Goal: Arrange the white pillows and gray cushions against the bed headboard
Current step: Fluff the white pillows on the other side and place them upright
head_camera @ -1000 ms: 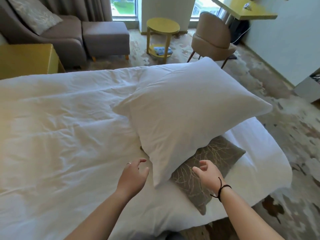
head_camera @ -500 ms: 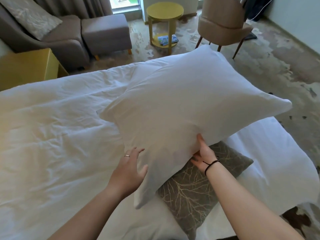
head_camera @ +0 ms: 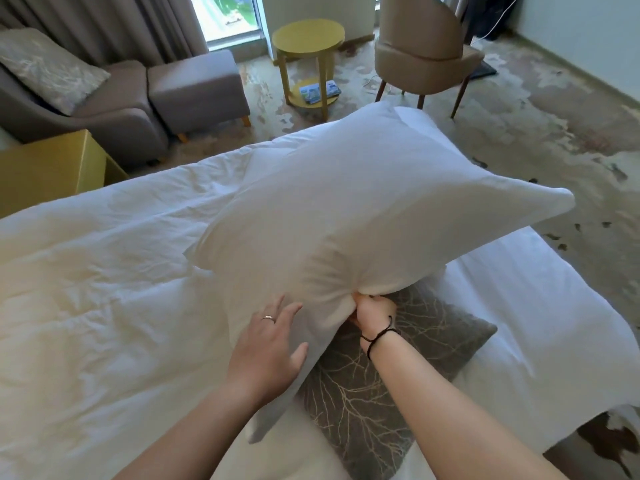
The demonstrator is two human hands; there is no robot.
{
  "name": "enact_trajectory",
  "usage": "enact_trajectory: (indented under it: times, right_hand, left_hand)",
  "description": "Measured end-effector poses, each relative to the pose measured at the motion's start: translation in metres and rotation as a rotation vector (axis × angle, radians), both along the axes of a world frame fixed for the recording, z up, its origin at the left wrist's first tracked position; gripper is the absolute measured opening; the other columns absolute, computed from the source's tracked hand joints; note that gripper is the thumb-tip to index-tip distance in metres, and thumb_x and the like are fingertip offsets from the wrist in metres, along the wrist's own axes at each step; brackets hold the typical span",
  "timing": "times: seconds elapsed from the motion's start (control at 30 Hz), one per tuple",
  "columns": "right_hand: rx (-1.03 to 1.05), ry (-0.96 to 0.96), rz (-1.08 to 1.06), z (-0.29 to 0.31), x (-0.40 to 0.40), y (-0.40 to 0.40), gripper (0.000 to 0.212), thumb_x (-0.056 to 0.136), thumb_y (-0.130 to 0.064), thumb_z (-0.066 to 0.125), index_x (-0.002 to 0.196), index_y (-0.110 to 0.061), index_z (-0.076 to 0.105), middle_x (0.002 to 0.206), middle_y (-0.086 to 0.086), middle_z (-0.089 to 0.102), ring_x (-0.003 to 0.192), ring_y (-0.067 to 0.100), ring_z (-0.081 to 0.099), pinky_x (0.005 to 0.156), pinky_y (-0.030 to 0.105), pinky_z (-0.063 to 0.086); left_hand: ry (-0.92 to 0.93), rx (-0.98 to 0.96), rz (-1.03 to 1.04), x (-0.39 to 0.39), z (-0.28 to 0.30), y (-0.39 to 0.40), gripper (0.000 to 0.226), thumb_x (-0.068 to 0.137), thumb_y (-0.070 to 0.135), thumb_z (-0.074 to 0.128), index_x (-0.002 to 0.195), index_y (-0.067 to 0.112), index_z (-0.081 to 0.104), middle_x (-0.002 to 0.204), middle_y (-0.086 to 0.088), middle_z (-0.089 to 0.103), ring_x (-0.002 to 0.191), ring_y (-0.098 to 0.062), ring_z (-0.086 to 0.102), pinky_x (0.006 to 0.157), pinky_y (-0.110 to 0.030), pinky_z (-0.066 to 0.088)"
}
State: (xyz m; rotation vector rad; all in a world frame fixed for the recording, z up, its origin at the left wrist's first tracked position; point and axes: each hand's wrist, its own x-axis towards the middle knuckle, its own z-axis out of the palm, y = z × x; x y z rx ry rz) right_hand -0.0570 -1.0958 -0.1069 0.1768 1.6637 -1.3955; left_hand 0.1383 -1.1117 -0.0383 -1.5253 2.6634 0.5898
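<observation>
Right hand [head_camera: 374, 311] now pinches white pillow [head_camera: 346, 216] edge, no longer flat beneath; left hand [head_camera: 268, 348] fingers spread against it; lift off gray cushion [head_camera: 391, 375] starting.

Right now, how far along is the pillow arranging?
Nothing looks placed yet; no headboard is in view. In hand: the right hand grips the white pillow by its edge, while the left hand rests open against it. Left: the gray cushion lies underneath on the bed.
</observation>
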Motion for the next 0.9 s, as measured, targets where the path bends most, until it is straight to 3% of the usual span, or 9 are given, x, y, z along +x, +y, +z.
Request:
enact_trajectory:
  times: [0.07,0.13,0.23,0.4,0.53,0.63,0.73,0.83,0.9]
  right_hand:
    - [-0.034,0.005,0.003,0.015,0.012,0.004,0.011,0.080,-0.004,0.070,0.069,-0.001,0.068,0.087,0.025,0.072,0.089,0.037,0.070,0.077,0.055,0.059]
    - [-0.081,-0.031,0.007,0.030,0.029,0.004,0.014,0.082,-0.003,0.069,0.067,-0.002,0.070,0.075,0.016,0.074,0.076,0.031,0.072,0.071,0.046,0.061]
    - [-0.121,-0.022,0.050,0.051,0.063,-0.007,0.031,0.082,-0.007,0.071,0.052,-0.006,0.066,0.056,0.007,0.068,0.054,0.020,0.065,0.054,0.033,0.054]
    - [-0.114,-0.097,0.106,0.062,0.093,-0.037,0.028,0.082,0.002,0.063,0.056,-0.008,0.062,0.055,0.007,0.063,0.058,0.025,0.062,0.067,0.042,0.054]
    - [-0.024,-0.052,0.238,0.050,0.097,-0.027,0.027,0.084,0.000,0.060,0.059,-0.009,0.060,0.062,0.011,0.063,0.067,0.028,0.064,0.068,0.043,0.054]
    - [-0.028,0.524,0.664,0.040,0.082,-0.006,0.027,0.090,-0.019,0.057,0.063,-0.016,0.059,0.066,0.000,0.062,0.067,0.018,0.057,0.068,0.043,0.050]
    - [-0.113,1.240,1.038,0.039,0.060,0.007,0.007,0.089,-0.028,0.058,0.092,-0.023,0.062,0.090,-0.005,0.061,0.082,0.016,0.055,0.071,0.034,0.049]
    - [-0.001,1.600,1.215,0.037,0.043,0.004,0.030,0.077,-0.026,0.070,0.105,-0.024,0.060,0.099,-0.001,0.061,0.090,0.023,0.058,0.079,0.036,0.050]
    - [0.041,1.760,1.266,0.035,0.037,0.001,0.034,0.073,-0.022,0.072,0.105,-0.021,0.061,0.098,0.002,0.062,0.088,0.028,0.059,0.080,0.040,0.049]
  left_hand:
    - [-0.038,-0.089,-0.059,-0.012,0.002,-0.003,0.071,0.083,0.051,0.056,0.146,0.030,0.031,0.160,-0.002,0.022,0.145,-0.026,0.020,0.117,-0.039,0.026]
    - [-0.100,-0.130,-0.087,-0.023,0.004,-0.003,0.076,0.080,0.052,0.058,0.147,0.027,0.030,0.160,-0.005,0.022,0.146,-0.029,0.017,0.116,-0.041,0.026]
    - [-0.164,-0.277,-0.092,-0.025,0.006,-0.011,0.081,0.073,0.048,0.066,0.144,0.020,0.041,0.151,-0.013,0.039,0.135,-0.037,0.038,0.104,-0.051,0.038]
    - [-0.406,-0.394,-0.062,-0.004,0.018,-0.061,0.023,0.075,0.029,0.075,0.095,0.018,0.072,0.087,-0.006,0.069,0.075,-0.034,0.067,0.061,-0.035,0.049]
    - [-0.582,-0.207,-0.088,0.001,0.003,-0.062,0.026,0.090,0.018,0.044,0.103,0.017,0.067,0.101,-0.003,0.070,0.097,-0.030,0.066,0.067,-0.033,0.046]
    - [-0.519,-0.193,-0.108,0.008,-0.012,-0.055,0.027,0.089,0.017,0.042,0.105,0.017,0.064,0.104,-0.004,0.068,0.101,-0.030,0.064,0.070,-0.035,0.049]
    - [-0.504,-0.130,-0.115,0.014,-0.017,-0.048,0.027,0.091,0.019,0.041,0.106,0.018,0.063,0.106,-0.003,0.067,0.104,-0.029,0.062,0.073,-0.036,0.049]
    - [-0.438,-0.129,-0.130,0.018,-0.015,-0.041,0.023,0.089,0.020,0.045,0.101,0.018,0.064,0.101,-0.003,0.067,0.100,-0.031,0.063,0.066,-0.034,0.045]
    - [-0.426,-0.150,-0.191,0.020,-0.001,-0.039,0.007,0.073,0.019,0.065,0.080,0.018,0.066,0.080,-0.003,0.067,0.078,-0.028,0.067,0.052,-0.030,0.037]
